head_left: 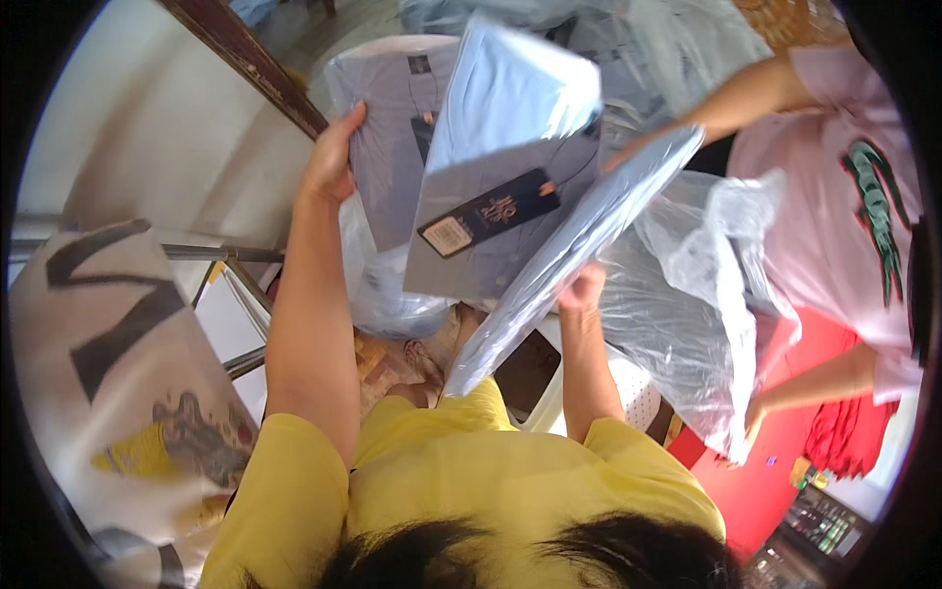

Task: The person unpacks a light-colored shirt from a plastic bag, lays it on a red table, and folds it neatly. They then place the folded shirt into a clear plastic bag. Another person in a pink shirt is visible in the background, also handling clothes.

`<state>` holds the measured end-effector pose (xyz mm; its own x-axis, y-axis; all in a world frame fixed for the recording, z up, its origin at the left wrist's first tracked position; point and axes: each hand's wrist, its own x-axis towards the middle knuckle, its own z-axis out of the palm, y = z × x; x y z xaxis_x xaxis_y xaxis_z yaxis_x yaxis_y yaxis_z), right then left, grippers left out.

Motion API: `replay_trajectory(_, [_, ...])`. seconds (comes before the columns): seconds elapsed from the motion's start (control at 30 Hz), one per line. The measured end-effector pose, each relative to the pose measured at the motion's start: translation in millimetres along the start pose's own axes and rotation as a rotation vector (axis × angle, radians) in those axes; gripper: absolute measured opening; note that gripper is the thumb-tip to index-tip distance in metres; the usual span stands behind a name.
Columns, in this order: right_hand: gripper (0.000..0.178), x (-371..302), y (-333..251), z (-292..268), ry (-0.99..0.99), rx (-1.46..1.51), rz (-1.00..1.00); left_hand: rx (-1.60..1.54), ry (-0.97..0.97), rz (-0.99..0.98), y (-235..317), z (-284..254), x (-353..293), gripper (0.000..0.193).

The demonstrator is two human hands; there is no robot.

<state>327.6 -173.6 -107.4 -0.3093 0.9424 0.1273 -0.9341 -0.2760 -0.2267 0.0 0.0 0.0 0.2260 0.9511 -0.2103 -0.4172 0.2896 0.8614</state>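
Observation:
My left hand is closed on the outer edge of a folded grey-blue garment in a clear plastic sleeve. Beside it stands another bagged garment, light blue, with a dark hang tag on its front. On the right, a third bagged garment tilts edge-on, its lower side gripped by my right hand. The three are fanned apart in front of me. A co-worker's arm reaches behind the third one, where the hand is mostly hidden.
The co-worker, in a pink shirt, stands at the right, their lower hand at a large clear plastic bag. Red cloth lies beyond a red surface. A printed cloth cover and a metal rack are at left.

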Motion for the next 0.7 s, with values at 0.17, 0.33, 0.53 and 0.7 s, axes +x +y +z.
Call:
replay_trajectory(0.17, [0.048, -109.7, 26.3, 41.3, 0.232, -0.034, -0.162, -0.146, -0.085, -0.174, -34.5, 52.7, -84.1, 0.054])
replay_trajectory(0.33, [0.060, -147.3, 44.6, 83.1, 0.580, -0.359, -0.115, -0.156, -0.057, -0.380, -61.9, 49.1, -144.3, 0.055])
replay_trajectory(0.53, [0.047, -156.2, 93.1, 45.6, 0.661, -0.489, 0.198, -0.034, 0.339, -0.536, -136.8, -48.1, -214.6, 0.051])
replay_trajectory(0.7, [0.045, -161.4, 150.3, 17.9, 0.614, -0.452, 0.594, 0.027, 0.517, -0.805, -183.3, -130.0, -278.2, 0.043])
